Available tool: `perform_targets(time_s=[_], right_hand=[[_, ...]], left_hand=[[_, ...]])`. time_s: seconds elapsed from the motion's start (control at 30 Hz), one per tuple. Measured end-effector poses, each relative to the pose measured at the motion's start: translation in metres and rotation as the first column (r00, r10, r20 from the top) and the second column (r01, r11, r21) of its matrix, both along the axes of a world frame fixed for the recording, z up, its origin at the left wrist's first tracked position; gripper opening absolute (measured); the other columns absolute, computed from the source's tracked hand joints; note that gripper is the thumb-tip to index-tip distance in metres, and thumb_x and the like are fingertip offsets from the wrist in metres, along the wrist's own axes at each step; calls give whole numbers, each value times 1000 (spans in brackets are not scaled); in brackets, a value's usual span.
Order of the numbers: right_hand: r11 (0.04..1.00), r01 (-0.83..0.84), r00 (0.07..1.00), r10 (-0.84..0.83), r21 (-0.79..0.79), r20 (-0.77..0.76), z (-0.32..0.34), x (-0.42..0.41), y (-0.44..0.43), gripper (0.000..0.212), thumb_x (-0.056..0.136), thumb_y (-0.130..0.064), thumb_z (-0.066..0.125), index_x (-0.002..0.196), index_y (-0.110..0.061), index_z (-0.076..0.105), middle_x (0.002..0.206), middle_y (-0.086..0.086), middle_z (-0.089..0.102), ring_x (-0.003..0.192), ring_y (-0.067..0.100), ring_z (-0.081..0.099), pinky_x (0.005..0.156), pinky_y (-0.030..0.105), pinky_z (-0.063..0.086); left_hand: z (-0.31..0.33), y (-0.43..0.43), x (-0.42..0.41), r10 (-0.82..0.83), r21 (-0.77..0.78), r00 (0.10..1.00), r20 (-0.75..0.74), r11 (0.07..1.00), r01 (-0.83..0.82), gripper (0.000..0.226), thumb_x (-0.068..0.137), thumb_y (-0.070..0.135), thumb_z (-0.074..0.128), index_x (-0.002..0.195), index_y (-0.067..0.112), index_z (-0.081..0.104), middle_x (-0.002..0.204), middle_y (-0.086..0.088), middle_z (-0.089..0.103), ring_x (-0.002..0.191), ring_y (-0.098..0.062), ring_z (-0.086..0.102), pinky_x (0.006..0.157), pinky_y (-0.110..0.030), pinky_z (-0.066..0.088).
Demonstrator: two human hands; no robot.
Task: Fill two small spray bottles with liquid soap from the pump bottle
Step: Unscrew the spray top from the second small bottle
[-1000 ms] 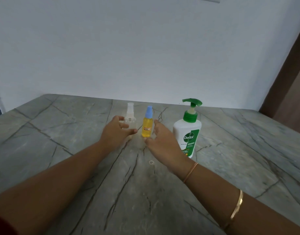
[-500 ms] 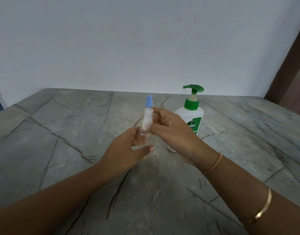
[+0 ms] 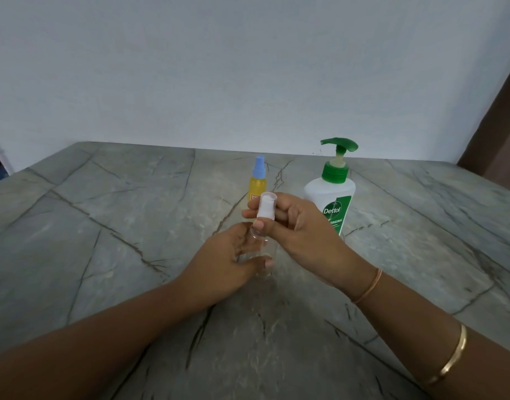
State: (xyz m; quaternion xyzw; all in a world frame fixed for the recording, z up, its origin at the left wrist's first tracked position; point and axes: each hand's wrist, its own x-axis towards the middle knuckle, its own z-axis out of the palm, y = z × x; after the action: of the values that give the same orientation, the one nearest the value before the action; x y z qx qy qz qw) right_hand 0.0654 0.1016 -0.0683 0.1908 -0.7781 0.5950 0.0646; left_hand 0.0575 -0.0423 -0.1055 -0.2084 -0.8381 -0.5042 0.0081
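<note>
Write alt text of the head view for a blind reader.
A person's left hand holds a clear spray bottle while the right hand pinches its white spray top. Behind, on the grey stone table, stand a blue-capped yellow spray bottle and a green-topped pump bottle.

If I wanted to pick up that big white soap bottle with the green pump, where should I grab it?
Probably round the white body of the pump bottle, below the green collar, from its right. It stands upright, that side is bare, and the right hand, gripping the clear spray bottle, covers its lower left.
</note>
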Motion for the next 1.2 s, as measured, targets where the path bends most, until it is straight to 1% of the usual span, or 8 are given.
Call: perform_targets(time_s=[0.13, 0.27, 0.4, 0.63, 0.73, 0.9, 1.03, 1.2], right_hand=[[980, 199, 978, -196, 32, -77, -9, 0, -3, 30, 77, -18, 75, 103, -11, 62, 91, 3, 72, 84, 14, 68, 77, 31, 56], [933, 349, 927, -329, 90, -180, -10, 0, -2, 27, 68, -28, 81, 72, -20, 56, 63, -9, 57, 55, 0, 50, 52, 13, 41], [930, 349, 921, -318, 115, -226, -7, 3, -2, 27, 71, -22, 79, 66, -21, 52, 53, -12, 51, 47, -2, 48, 47, 9, 34], [941, 302, 930, -255, 153, -264, -13, 2, -6, 13, 84, -17, 68, 89, -9, 59, 67, -10, 57, 58, -7, 55, 47, 8, 40], [929, 269, 936, -189, 254, -298, -15, 0, -4, 17, 90, -16, 60, 104, -6, 61, 85, 1, 67, 78, 8, 63, 68, 21, 51], [970, -43, 999, 41, 241, 14, 6, -1, 16, 24, 93, -13, 55, 116, -9, 59, 106, 3, 68, 101, 13, 63, 91, 26, 48], [966, 129, 992, -122, 222, -44, 5, 5, 7, 44, 79, -33, 71, 114, -20, 50, 103, -2, 62, 93, 11, 61, 78, 24, 54], [970, 199, 966, -171, 139, -192, 2, 2, 5, 44, 75, -11, 76, 107, -20, 46, 79, 0, 58, 73, 13, 61, 71, 30, 55]], left_hand=[[-1, 2, 2, 74, 9, 996, -39, 997, -73, 51, 71, 27, 74, 116, 31, 51, 103, 20, 61, 101, -2, 59, 87, -18, 45], [3, 3, 3, 93, -41, 995, -46, 995, -95, 51, 71, 28, 74, 118, 27, 53, 106, 16, 61, 100, -3, 59, 89, -21, 45], [5, 3, 2, 73, -65, 997, -25, 995, -74, 51, 72, 28, 73, 119, 24, 53, 110, 14, 63, 102, -5, 59, 93, -26, 46], [4, 0, -1, 43, -11, 998, 36, 999, -43, 48, 68, 27, 75, 113, 23, 59, 104, 10, 68, 97, -5, 64, 93, -35, 50], [7, -2, -4, 14, -29, 998, 61, 1000, -12, 46, 66, 29, 77, 109, 25, 60, 99, 11, 69, 94, -4, 64, 92, -35, 50], [14, -2, -6, -16, -110, 998, 58, 994, 23, 39, 69, 25, 76, 104, 26, 60, 96, 11, 68, 90, -4, 64, 89, -33, 50], [12, 4, -2, -1, -135, 1000, 5, 991, 2, 50, 71, 28, 74, 118, 26, 56, 109, 12, 65, 99, -3, 60, 91, -27, 48], [9, 3, -3, 13, -130, 999, 33, 991, -9, 51, 70, 30, 75, 117, 27, 54, 111, 12, 64, 102, -5, 60, 94, -30, 47]])
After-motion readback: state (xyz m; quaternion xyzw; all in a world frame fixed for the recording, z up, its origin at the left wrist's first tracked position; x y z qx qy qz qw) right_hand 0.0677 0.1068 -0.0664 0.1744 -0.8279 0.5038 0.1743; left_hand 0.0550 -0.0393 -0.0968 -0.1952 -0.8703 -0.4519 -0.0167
